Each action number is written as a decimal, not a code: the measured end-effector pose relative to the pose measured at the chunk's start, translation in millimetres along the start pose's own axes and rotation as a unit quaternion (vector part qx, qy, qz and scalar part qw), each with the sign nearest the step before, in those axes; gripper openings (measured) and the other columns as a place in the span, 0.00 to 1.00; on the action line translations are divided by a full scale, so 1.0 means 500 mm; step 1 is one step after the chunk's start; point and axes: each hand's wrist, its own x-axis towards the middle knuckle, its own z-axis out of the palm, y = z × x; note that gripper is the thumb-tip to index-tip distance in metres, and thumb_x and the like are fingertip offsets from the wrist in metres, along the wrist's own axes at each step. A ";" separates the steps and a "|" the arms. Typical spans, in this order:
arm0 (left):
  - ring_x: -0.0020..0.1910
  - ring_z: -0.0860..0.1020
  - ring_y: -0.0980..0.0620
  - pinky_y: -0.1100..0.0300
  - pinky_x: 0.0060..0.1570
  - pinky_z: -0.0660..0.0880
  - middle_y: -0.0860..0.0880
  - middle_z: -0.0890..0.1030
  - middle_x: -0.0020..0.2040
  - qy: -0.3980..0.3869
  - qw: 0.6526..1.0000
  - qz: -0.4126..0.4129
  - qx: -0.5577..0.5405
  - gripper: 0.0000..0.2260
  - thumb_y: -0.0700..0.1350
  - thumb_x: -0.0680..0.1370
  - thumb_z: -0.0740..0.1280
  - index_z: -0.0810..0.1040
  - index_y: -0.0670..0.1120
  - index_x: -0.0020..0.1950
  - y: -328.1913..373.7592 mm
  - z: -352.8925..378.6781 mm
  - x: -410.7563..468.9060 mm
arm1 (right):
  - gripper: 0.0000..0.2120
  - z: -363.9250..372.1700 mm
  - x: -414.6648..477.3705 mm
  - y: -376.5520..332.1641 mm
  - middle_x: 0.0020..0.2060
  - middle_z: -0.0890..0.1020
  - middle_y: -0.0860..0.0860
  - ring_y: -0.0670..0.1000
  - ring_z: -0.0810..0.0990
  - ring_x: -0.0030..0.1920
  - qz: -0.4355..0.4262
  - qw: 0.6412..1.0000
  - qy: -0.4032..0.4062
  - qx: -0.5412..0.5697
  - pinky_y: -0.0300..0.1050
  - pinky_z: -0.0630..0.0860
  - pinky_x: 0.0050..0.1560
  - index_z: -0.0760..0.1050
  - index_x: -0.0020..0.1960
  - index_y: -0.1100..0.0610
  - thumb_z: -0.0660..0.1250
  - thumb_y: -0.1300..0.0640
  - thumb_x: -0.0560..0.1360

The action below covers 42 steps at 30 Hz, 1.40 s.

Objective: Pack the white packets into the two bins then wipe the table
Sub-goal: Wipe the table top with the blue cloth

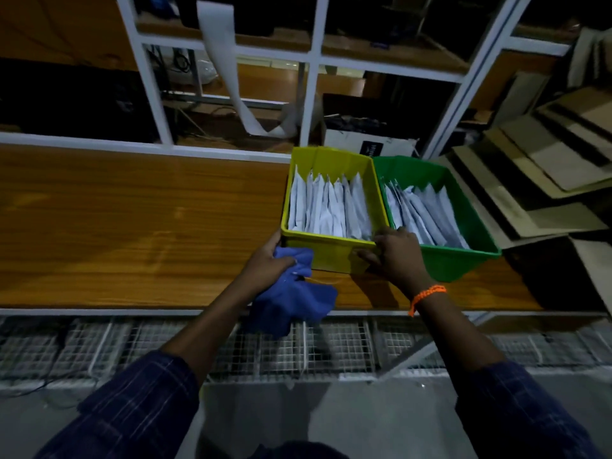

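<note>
A yellow bin [331,251] and a green bin [463,260] stand side by side on the right part of the wooden table [132,226]. Both hold several upright white packets [331,207]. My left hand [268,265] grips a crumpled blue cloth [294,303] and presses against the yellow bin's near left corner. My right hand [394,255] holds the yellow bin's near right corner, fingers over the rim where the two bins meet. An orange band circles my right wrist.
A white window frame [311,104] runs behind the table. Stacked flat boards [546,167] lie to the right of the green bin. Wire mesh [331,346] hangs below the table's front edge. The table's left part shows bare wood.
</note>
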 end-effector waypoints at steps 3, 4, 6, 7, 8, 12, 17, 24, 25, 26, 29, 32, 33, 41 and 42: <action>0.77 0.62 0.46 0.58 0.64 0.66 0.46 0.63 0.78 0.003 1.000 -0.006 0.015 0.38 0.46 0.76 0.71 0.55 0.47 0.81 0.012 0.034 0.022 | 0.25 0.008 0.010 0.056 0.45 0.81 0.54 0.61 0.77 0.47 -0.009 1.000 -0.006 0.008 0.53 0.68 0.48 0.80 0.41 0.55 0.62 0.34 0.72; 0.76 0.63 0.46 0.59 0.63 0.66 0.46 0.63 0.78 0.006 1.000 -0.012 0.028 0.37 0.45 0.77 0.71 0.55 0.47 0.81 0.017 0.038 0.023 | 0.25 0.009 0.017 0.067 0.47 0.82 0.54 0.61 0.77 0.49 -0.014 1.000 -0.009 0.014 0.53 0.68 0.49 0.81 0.43 0.56 0.62 0.34 0.72; 0.76 0.64 0.46 0.61 0.61 0.65 0.46 0.64 0.78 0.020 0.998 -0.003 0.062 0.34 0.43 0.79 0.69 0.55 0.46 0.81 0.022 0.042 0.017 | 0.25 0.006 0.033 0.078 0.48 0.82 0.55 0.62 0.77 0.51 -0.017 0.999 -0.022 0.025 0.54 0.68 0.51 0.81 0.45 0.56 0.63 0.34 0.72; 0.75 0.65 0.46 0.61 0.61 0.65 0.46 0.65 0.77 0.027 0.997 -0.003 0.076 0.33 0.44 0.80 0.68 0.56 0.45 0.81 0.023 0.043 0.008 | 0.24 0.004 0.040 0.078 0.49 0.82 0.56 0.63 0.77 0.53 -0.018 0.999 -0.029 0.021 0.55 0.67 0.54 0.80 0.47 0.56 0.64 0.35 0.72; 0.73 0.67 0.45 0.60 0.60 0.66 0.45 0.67 0.76 0.037 0.996 -0.010 0.079 0.31 0.45 0.80 0.68 0.58 0.45 0.80 0.025 0.043 -0.002 | 0.23 0.003 0.044 0.072 0.52 0.81 0.56 0.64 0.76 0.56 -0.011 0.999 -0.035 0.010 0.59 0.66 0.58 0.80 0.50 0.56 0.65 0.36 0.73; 0.61 0.78 0.40 0.53 0.53 0.74 0.38 0.78 0.63 0.096 0.992 -0.071 -0.030 0.18 0.46 0.80 0.69 0.73 0.40 0.67 -0.014 0.050 -0.042 | 0.22 0.012 -0.016 -0.018 0.69 0.71 0.59 0.64 0.64 0.73 0.057 0.996 0.063 0.021 0.73 0.54 0.72 0.72 0.66 0.55 0.67 0.48 0.75; 0.51 0.81 0.41 0.52 0.47 0.77 0.39 0.81 0.59 0.004 0.948 -0.156 -0.276 0.15 0.45 0.81 0.64 0.75 0.43 0.67 -0.008 0.056 -0.099 | 0.38 0.024 -0.166 -0.236 0.74 0.66 0.55 0.53 0.64 0.75 -0.071 0.902 -0.007 0.425 0.53 0.65 0.73 0.61 0.76 0.57 0.74 0.47 0.73; 0.58 0.77 0.51 0.56 0.54 0.75 0.46 0.76 0.62 -0.181 0.982 -0.053 -0.019 0.11 0.46 0.84 0.60 0.71 0.48 0.65 -0.019 0.006 -0.177 | 0.21 0.087 -0.233 -0.309 0.64 0.78 0.55 0.52 0.78 0.62 0.061 0.897 0.091 0.428 0.48 0.75 0.61 0.73 0.70 0.57 0.67 0.62 0.77; 0.63 0.74 0.50 0.54 0.60 0.73 0.47 0.73 0.67 -0.195 0.970 0.010 0.146 0.16 0.49 0.83 0.62 0.70 0.48 0.70 -0.051 -0.023 -0.180 | 0.17 0.090 -0.244 -0.302 0.59 0.82 0.55 0.52 0.80 0.58 0.137 0.883 0.123 0.431 0.46 0.76 0.57 0.76 0.66 0.58 0.65 0.59 0.77; 0.70 0.69 0.48 0.52 0.66 0.69 0.46 0.70 0.72 -0.187 0.942 0.048 0.273 0.22 0.53 0.82 0.63 0.67 0.47 0.74 -0.087 -0.055 -0.182 | 0.15 0.091 -0.253 -0.292 0.53 0.83 0.54 0.51 0.81 0.53 0.225 0.859 0.161 0.432 0.45 0.76 0.52 0.77 0.62 0.59 0.64 0.54 0.78; 0.79 0.56 0.42 0.47 0.75 0.58 0.41 0.57 0.80 -0.125 0.899 0.072 0.414 0.31 0.53 0.80 0.66 0.59 0.45 0.79 -0.188 -0.142 -0.207 | 0.19 0.090 -0.242 -0.267 0.56 0.80 0.55 0.43 0.77 0.51 0.398 0.738 0.255 0.482 0.41 0.75 0.54 0.73 0.65 0.61 0.61 0.49 0.81; 0.80 0.49 0.42 0.41 0.75 0.58 0.45 0.48 0.82 -0.119 0.860 0.075 0.491 0.37 0.54 0.79 0.67 0.50 0.48 0.81 -0.227 -0.185 -0.226 | 0.38 0.120 -0.208 -0.277 0.78 0.57 0.60 0.50 0.59 0.76 0.317 0.824 0.070 0.464 0.44 0.57 0.76 0.52 0.80 0.60 0.62 0.42 0.79; 0.80 0.48 0.43 0.39 0.74 0.58 0.46 0.46 0.82 -0.130 0.849 0.074 0.507 0.38 0.54 0.78 0.67 0.48 0.49 0.82 -0.229 -0.192 -0.225 | 0.45 0.133 -0.198 -0.285 0.79 0.50 0.61 0.57 0.51 0.79 0.239 0.902 -0.037 0.357 0.54 0.51 0.78 0.46 0.81 0.57 0.63 0.37 0.75; 0.80 0.44 0.44 0.39 0.74 0.56 0.48 0.40 0.81 -0.134 0.828 0.051 0.542 0.37 0.50 0.81 0.63 0.42 0.51 0.81 -0.221 -0.182 -0.223 | 0.44 0.119 -0.136 -0.193 0.66 0.72 0.59 0.62 0.71 0.60 -0.103 0.978 -0.152 -0.099 0.57 0.73 0.52 0.59 0.77 0.43 0.75 0.42 0.65; 0.80 0.44 0.45 0.39 0.74 0.56 0.48 0.39 0.81 -0.126 0.826 0.054 0.548 0.37 0.50 0.81 0.64 0.42 0.51 0.81 -0.229 -0.180 -0.222 | 0.45 0.130 -0.128 -0.175 0.67 0.71 0.61 0.64 0.71 0.63 -0.109 0.974 -0.169 -0.107 0.59 0.72 0.55 0.58 0.77 0.43 0.74 0.40 0.66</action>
